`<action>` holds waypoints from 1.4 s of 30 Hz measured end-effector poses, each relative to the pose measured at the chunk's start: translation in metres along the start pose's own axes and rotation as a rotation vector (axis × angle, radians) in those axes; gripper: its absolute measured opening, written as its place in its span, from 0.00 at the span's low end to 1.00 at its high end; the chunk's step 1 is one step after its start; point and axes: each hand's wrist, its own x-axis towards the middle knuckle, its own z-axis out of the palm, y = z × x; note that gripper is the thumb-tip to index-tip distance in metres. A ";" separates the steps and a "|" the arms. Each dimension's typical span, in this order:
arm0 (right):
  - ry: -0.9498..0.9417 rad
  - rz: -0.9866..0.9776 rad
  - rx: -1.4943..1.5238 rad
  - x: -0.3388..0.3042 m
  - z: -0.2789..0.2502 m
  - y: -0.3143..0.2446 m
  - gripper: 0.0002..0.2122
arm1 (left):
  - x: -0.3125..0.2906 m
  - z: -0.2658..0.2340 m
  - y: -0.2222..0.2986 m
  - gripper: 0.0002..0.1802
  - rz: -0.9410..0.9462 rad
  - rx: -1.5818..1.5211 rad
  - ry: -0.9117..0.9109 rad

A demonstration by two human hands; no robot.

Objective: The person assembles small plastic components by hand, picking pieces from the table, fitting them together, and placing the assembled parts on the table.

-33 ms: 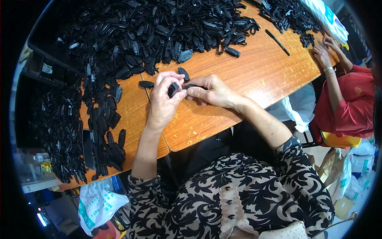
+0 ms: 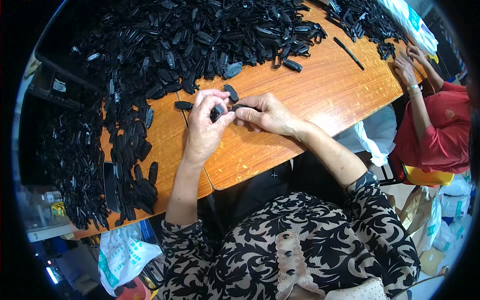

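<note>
Over the wooden table (image 2: 260, 155), my left hand (image 2: 204, 125) is closed on a small black plastic part (image 2: 216, 113), seen between thumb and fingers. My right hand (image 2: 270, 115) pinches another dark piece (image 2: 241, 107), mostly covered by its fingers. The fingertips of both hands nearly meet. Just beyond them lies a black oval part (image 2: 231, 93) on the tabletop. Another oval part (image 2: 183, 105) rests to the left of my left hand. How the two held pieces fit each other is hidden.
A large heap of black plastic parts (image 2: 200, 37) covers the far and left table. A phone (image 2: 109, 186) lies among them. At the right are a black pen (image 2: 348, 53), a second heap (image 2: 360, 20) and a co-worker's hands (image 2: 406, 70). Plastic bags (image 2: 125, 257) hang below.
</note>
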 end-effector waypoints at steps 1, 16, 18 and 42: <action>0.034 0.025 0.065 0.000 0.001 0.000 0.12 | 0.001 -0.004 0.000 0.14 -0.001 0.001 0.002; 0.095 -0.045 0.202 -0.002 -0.004 0.006 0.13 | 0.002 -0.011 0.018 0.15 0.061 0.408 -0.136; 0.053 -0.029 0.260 -0.004 -0.006 0.004 0.13 | 0.001 -0.011 0.020 0.15 0.027 0.368 -0.117; -0.076 0.185 0.010 -0.008 -0.016 -0.021 0.12 | -0.011 0.012 0.019 0.13 0.253 0.348 -0.047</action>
